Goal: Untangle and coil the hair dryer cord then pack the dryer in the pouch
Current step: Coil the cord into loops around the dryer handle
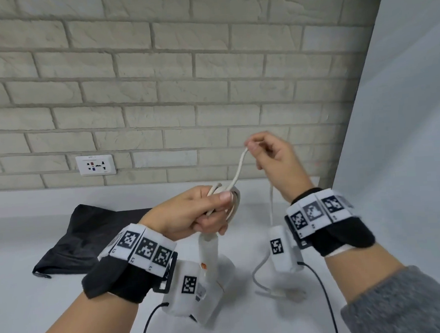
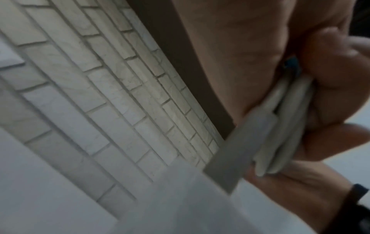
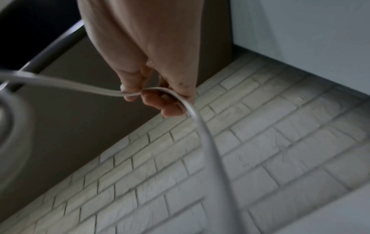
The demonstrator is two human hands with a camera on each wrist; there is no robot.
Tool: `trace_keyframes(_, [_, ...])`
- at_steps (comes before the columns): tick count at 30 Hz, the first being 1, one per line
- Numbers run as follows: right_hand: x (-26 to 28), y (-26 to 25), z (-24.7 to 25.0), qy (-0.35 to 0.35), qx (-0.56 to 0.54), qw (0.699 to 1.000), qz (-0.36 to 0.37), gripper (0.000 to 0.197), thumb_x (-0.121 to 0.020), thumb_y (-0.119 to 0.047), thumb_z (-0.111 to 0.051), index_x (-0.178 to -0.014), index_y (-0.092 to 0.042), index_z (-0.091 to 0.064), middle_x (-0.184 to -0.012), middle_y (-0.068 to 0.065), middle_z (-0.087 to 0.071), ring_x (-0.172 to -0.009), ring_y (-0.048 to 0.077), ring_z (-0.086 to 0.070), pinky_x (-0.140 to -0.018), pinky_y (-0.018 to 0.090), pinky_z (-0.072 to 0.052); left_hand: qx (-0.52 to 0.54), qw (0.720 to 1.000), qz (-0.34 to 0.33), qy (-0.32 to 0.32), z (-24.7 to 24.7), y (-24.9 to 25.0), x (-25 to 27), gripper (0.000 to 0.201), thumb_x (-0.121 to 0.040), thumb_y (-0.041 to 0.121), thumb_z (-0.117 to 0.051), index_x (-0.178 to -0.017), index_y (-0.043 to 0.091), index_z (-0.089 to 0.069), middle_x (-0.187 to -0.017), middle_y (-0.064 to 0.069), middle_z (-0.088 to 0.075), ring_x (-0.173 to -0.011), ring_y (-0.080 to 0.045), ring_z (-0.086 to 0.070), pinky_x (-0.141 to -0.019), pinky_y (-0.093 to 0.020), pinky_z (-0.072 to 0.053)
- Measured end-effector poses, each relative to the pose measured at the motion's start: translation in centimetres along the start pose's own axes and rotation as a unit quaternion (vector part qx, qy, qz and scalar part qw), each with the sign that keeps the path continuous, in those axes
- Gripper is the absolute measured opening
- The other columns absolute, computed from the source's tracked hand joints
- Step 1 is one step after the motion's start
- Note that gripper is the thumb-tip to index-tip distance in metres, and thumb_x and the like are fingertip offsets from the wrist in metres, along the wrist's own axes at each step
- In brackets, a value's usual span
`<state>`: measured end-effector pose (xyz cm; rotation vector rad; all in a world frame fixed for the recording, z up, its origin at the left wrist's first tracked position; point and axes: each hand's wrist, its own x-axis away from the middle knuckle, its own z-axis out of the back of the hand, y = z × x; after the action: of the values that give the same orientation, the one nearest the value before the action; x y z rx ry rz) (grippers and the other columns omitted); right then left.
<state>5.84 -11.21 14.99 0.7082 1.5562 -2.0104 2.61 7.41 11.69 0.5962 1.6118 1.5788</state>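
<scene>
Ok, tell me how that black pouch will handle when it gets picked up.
The black pouch lies flat and creased on the white counter, so it is probably soft fabric that will sag and fold when lifted. It looks thin and empty, so likely light. Its mouth may fall shut, probably needing both hands to hold open.

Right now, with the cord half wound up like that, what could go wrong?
The left hand grips both the coiled loops and the dryer handle; if that grip loosens, the loops could spring apart. The right hand only pinches the cord, so it might slip. The loose tail and plug trail on the counter and could snag or kink.
</scene>
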Motion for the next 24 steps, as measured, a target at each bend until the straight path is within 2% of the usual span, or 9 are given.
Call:
trace_keyframes(5, [2.3, 2.6, -3.5, -0.126, -0.017, 0.988, -0.089, 0.023, -0.096, -0.013, -0.04, -0.095, -0.022, -0.061, -0.072, 0.001, -0.052, -0.064, 0.015, -0.047, -0.059, 0.02, -0.04, 0.141, 0.99, -0.01, 0.026, 0.1, -0.6, 0.2, 0.055, -0.077, 0.039, -0.065, -0.055, 0.015, -0.02, -0.036, 0.007, -0.015, -0.033, -0.012, -0.016, -0.056, -0.022, -0.044])
trace_keyframes(7, [3.3, 2.9, -4.4, -0.163, -0.073, 0.976, -0.129, 0.019, -0.093, -0.006, -0.043, -0.095, -0.015, -0.06, -0.073, 0.002, -0.057, -0.062, 0.005, -0.054, -0.06, 0.018, -0.042, 0.178, 0.982, -0.024, 0.051, 0.1, -1.0, 0.2, 0.054, -0.073, 0.036, -0.069, -0.054, 0.013, -0.025, -0.036, 0.007, -0.015, -0.032, -0.012, -0.015, -0.054, -0.021, -0.044])
trace_keyframes(10, [4.5, 3.1, -5.4, -0.209, -0.151, 0.948, -0.188, 0.021, -0.073, 0.0, -0.066, -0.079, -0.02, -0.066, -0.063, -0.009, -0.064, -0.056, -0.003, -0.061, -0.056, 0.015, -0.047, 0.193, 0.978, -0.052, 0.054, -0.1, -1.4, 0.1, 0.043, -0.077, 0.032, -0.066, -0.048, 0.015, -0.039, -0.035, 0.007, -0.016, -0.032, -0.012, -0.017, -0.053, -0.021, -0.044])
trace_keyframes(12, [5.1, 3.4, -5.7, -0.21, -0.186, 0.939, -0.201, 0.034, -0.051, 0.003, -0.073, -0.083, -0.009, -0.07, -0.068, 0.0, -0.066, -0.065, 0.008, -0.064, -0.061, 0.019, -0.051, 0.217, 0.973, -0.038, 0.063, 0.0, -1.5, 0.0, 0.049, -0.076, 0.032, -0.066, -0.049, 0.017, -0.028, -0.035, 0.007, -0.015, -0.032, -0.012, -0.016, -0.053, -0.021, -0.042])
trace_keyframes(14, [5.5, 3.5, -5.7, -0.208, -0.148, 0.949, -0.187, 0.05, -0.045, -0.009, -0.072, -0.095, 0.0, -0.067, -0.074, 0.013, -0.061, -0.07, 0.023, -0.055, -0.063, 0.03, -0.045, 0.226, 0.972, -0.026, 0.06, 0.2, -1.4, 0.0, 0.04, -0.076, 0.034, -0.064, -0.05, 0.02, -0.037, -0.035, 0.008, -0.015, -0.032, -0.013, -0.015, -0.054, -0.021, -0.042])
trace_keyframes(18, [5.9, 3.6, -5.3, -0.197, -0.202, 0.939, -0.197, 0.031, -0.074, -0.011, -0.059, -0.105, -0.008, -0.065, -0.056, -0.007, -0.057, -0.054, 0.011, -0.041, -0.051, 0.023, -0.031, 0.253, 0.965, -0.021, 0.058, 0.5, -1.1, 0.1, 0.031, -0.078, 0.032, -0.061, -0.053, 0.02, -0.047, -0.036, 0.007, -0.014, -0.033, -0.013, -0.015, -0.054, -0.021, -0.044])
trace_keyframes(20, [6.0, 3.3, -4.8, -0.199, -0.226, 0.929, -0.214, 0.036, -0.091, -0.035, -0.039, -0.109, -0.016, -0.064, -0.063, -0.007, -0.061, -0.062, 0.011, -0.046, -0.054, 0.023, -0.03, 0.259, 0.962, -0.018, 0.089, 0.5, -1.0, 0.0, 0.033, -0.083, 0.031, -0.054, -0.052, 0.019, -0.046, -0.036, 0.007, -0.013, -0.033, -0.013, -0.014, -0.053, -0.022, -0.046])
trace_keyframes(22, [6.0, 3.8, -4.5, -0.215, -0.189, 0.933, -0.219, 0.058, -0.084, -0.06, -0.025, -0.111, -0.025, -0.062, -0.073, -0.01, -0.064, -0.072, 0.006, -0.052, -0.06, 0.021, -0.034, 0.259, 0.956, -0.017, 0.135, 0.4, -0.9, -0.3, 0.037, -0.087, 0.03, -0.043, -0.051, 0.019, -0.045, -0.037, 0.007, -0.011, -0.032, -0.012, -0.014, -0.053, -0.022, -0.047])
trace_keyframes(24, [6.1, 3.8, -4.7, -0.213, -0.146, 0.942, -0.216, 0.042, -0.088, -0.053, -0.034, -0.11, -0.027, -0.059, -0.072, -0.017, -0.063, -0.079, 0.003, -0.054, -0.069, 0.022, -0.038, 0.252, 0.952, -0.025, 0.173, 0.3, -1.1, -0.5, 0.038, -0.088, 0.031, -0.039, -0.053, 0.017, -0.045, -0.033, 0.008, -0.015, -0.029, -0.008, -0.021, -0.054, -0.022, -0.047])
